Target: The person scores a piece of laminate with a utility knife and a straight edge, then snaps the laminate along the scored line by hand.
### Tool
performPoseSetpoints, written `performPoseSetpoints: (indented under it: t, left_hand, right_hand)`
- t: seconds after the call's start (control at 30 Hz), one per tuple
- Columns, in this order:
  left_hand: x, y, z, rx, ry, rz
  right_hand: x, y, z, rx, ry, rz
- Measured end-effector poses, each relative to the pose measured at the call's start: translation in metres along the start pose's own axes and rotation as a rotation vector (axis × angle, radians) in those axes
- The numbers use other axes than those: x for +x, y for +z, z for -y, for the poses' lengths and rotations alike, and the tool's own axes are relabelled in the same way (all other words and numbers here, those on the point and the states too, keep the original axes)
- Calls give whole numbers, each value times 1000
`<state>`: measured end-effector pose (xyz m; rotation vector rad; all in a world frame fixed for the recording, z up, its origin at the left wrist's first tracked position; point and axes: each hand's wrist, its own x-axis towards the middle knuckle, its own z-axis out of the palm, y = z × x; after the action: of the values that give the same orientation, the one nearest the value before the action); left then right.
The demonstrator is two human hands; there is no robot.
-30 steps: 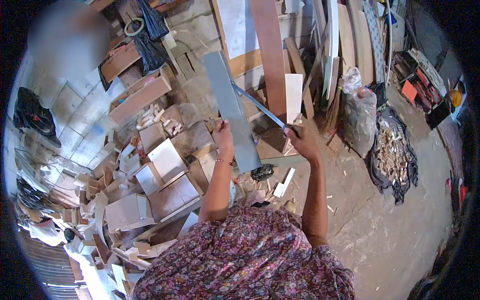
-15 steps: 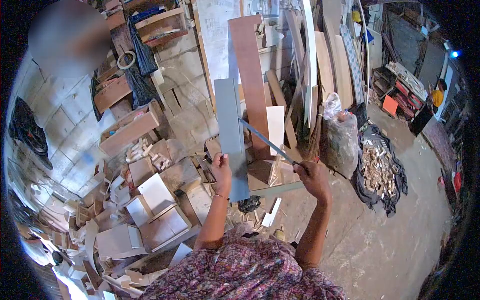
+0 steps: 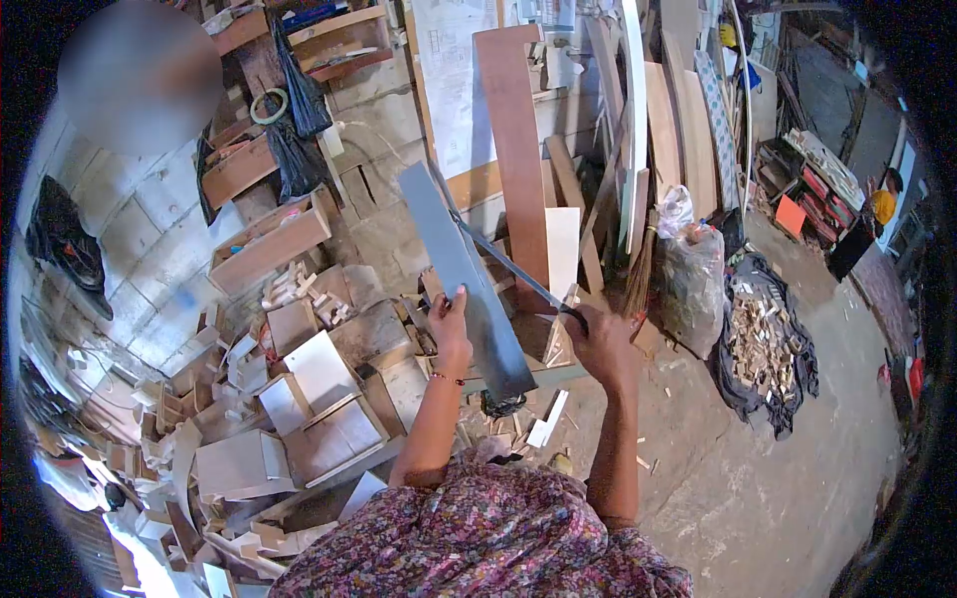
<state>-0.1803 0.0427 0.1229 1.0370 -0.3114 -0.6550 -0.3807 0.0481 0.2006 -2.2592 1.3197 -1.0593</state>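
My left hand point(image 3: 451, 329) is closed on the left edge of a long grey board point(image 3: 467, 284), its thumb up along the edge. The board slants, with its upper end to the left and its lower end to the right. In my right hand point(image 3: 606, 347) is a long, thin, bluish metal blade point(image 3: 513, 267); my fingers hide its handle. The blade runs up and left from my fist, and its far end meets the board's right edge. Just below the board's lower part stands a low wooden bench point(image 3: 553, 377).
Wooden boxes and offcuts point(image 3: 329, 439) are heaped on the left. A tall brown plank point(image 3: 515, 159) and other boards lean behind. To the right are a filled clear plastic bag point(image 3: 693, 289) and wood scraps point(image 3: 766, 339) on a black sheet.
The grey board has gone from nearly upright to slanted, its lower end swinging right. My right hand has moved a little left with the blade, which stays against the board's right edge.
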Motion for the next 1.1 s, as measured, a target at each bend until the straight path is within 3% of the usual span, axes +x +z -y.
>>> performPoseSetpoints:
  t: [0.17,0.27,0.33,0.4,0.47,0.57,0.63,0.8,0.9,1.1]
  left_hand:
    - [0,1,-15,-100,-104,15]
    - [-1,1,-26,-95,-89,106]
    - [-1,-3,-32,107,-102,222]
    - [-3,-3,-28,143,-113,204]
    - [-2,-3,-23,184,-127,193]
    - [-5,-5,-24,82,-157,244]
    - [-9,-5,-32,92,-70,342]
    - [-22,-2,-39,50,-121,454]
    - [-29,0,-33,42,-133,507]
    - [-30,1,-20,45,-134,624]
  right_hand:
    - [3,25,-1,34,-66,4]
    - [5,35,3,96,-4,-4]
    - [7,40,5,122,16,-21]
    - [9,48,1,148,40,-41]
    - [11,59,-4,283,134,-4]
    - [7,61,-1,433,120,13]
    - [8,71,-5,526,149,36]
    - [6,77,2,851,288,103]
    - [8,97,-11,892,227,-71]
    - [7,85,-6,1080,363,-94]
